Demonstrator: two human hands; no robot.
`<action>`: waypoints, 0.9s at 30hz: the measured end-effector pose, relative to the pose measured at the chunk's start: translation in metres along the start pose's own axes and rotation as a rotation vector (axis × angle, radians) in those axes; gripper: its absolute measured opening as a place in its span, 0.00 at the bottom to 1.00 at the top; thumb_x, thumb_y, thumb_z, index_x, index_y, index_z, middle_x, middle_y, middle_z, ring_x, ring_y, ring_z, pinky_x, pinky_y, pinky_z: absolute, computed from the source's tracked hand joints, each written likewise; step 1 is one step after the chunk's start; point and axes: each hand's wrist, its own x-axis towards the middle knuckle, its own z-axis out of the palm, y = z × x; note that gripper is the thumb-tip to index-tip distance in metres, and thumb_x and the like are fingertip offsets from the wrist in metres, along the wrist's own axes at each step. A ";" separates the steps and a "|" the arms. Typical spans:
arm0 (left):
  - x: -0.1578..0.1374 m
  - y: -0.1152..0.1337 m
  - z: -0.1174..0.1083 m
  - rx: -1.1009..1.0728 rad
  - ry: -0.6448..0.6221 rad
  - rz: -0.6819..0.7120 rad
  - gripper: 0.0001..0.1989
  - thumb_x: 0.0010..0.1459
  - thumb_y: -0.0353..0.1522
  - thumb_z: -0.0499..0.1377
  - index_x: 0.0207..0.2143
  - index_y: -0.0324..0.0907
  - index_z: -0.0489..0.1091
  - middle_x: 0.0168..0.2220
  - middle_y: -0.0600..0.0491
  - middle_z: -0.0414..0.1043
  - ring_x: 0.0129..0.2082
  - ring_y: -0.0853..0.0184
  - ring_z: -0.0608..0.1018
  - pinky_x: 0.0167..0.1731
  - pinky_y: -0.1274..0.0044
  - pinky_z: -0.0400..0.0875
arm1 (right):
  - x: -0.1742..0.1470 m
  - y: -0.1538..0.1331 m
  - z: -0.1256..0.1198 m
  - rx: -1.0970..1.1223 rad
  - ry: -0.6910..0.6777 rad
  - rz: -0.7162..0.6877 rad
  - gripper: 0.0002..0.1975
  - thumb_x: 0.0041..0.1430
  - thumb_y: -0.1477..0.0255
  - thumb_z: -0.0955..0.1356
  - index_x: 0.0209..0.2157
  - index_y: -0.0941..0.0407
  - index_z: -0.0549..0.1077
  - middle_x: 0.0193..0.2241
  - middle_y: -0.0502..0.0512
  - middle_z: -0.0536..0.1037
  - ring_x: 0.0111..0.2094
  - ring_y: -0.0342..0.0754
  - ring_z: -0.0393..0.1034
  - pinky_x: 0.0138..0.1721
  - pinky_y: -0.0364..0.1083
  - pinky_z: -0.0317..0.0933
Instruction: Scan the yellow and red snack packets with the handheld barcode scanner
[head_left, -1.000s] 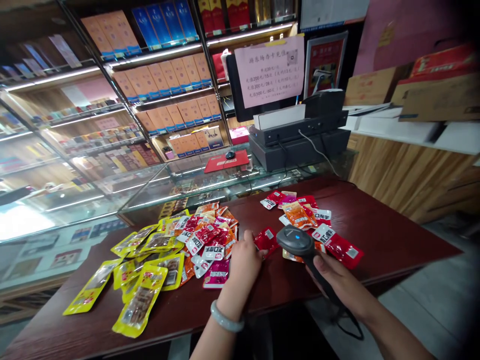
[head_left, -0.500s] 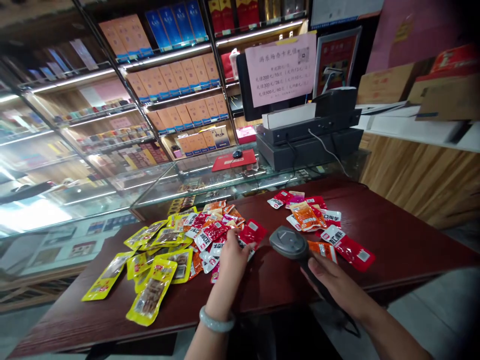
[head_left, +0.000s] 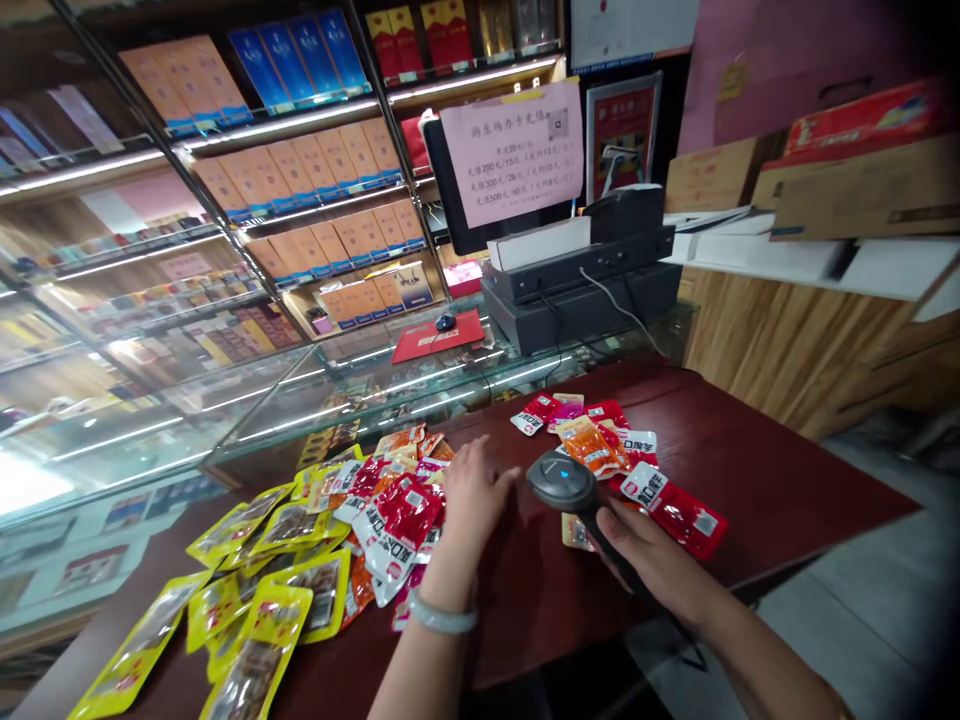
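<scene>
running between the left snack packets [head_left: 322, 580] and the right snack packets [head_left: 592, 445], a strip of dark red tabletop [head_left: 525, 590] leaves room sideways; its near edge rises toward the right corner. the left hand [head_left: 474, 490], fingers loosely spread, is just beside the left snack packets, contact unclear; the right hand [head_left: 645, 550] grips a barcode scanner [head_left: 562, 482] near the right snack packets. farther off, a glass display counter [head_left: 375, 375] stands before lit shelves [head_left: 300, 122].

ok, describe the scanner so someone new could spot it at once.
Find the dark red table, then the smaller, right-hand pile of packets. At its near edge, in the right grip, is the scanner. Unlike the flat, bright packets, it is grey with a rounded head and a small blue light.
</scene>
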 end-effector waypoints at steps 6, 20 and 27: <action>0.076 0.049 0.048 0.076 -0.093 0.052 0.29 0.61 0.39 0.59 0.61 0.36 0.63 0.57 0.38 0.69 0.57 0.53 0.72 0.55 0.67 0.65 | 0.027 -0.008 -0.009 0.048 0.121 0.056 0.29 0.59 0.44 0.64 0.46 0.53 0.78 0.33 0.57 0.81 0.38 0.58 0.74 0.41 0.53 0.68; 0.069 0.034 0.036 -0.036 -0.277 -0.119 0.29 0.52 0.39 0.68 0.50 0.39 0.60 0.43 0.40 0.77 0.45 0.55 0.80 0.40 0.73 0.67 | 0.021 -0.002 -0.007 0.071 0.223 0.190 0.34 0.51 0.39 0.66 0.44 0.54 0.77 0.23 0.53 0.77 0.26 0.53 0.71 0.25 0.47 0.64; -0.009 -0.009 -0.008 -0.312 -0.135 -0.211 0.27 0.49 0.39 0.69 0.46 0.43 0.61 0.40 0.47 0.77 0.40 0.58 0.79 0.37 0.74 0.67 | 0.010 -0.004 0.020 0.139 0.065 0.101 0.29 0.53 0.41 0.66 0.36 0.53 0.74 0.23 0.51 0.74 0.23 0.48 0.67 0.23 0.45 0.59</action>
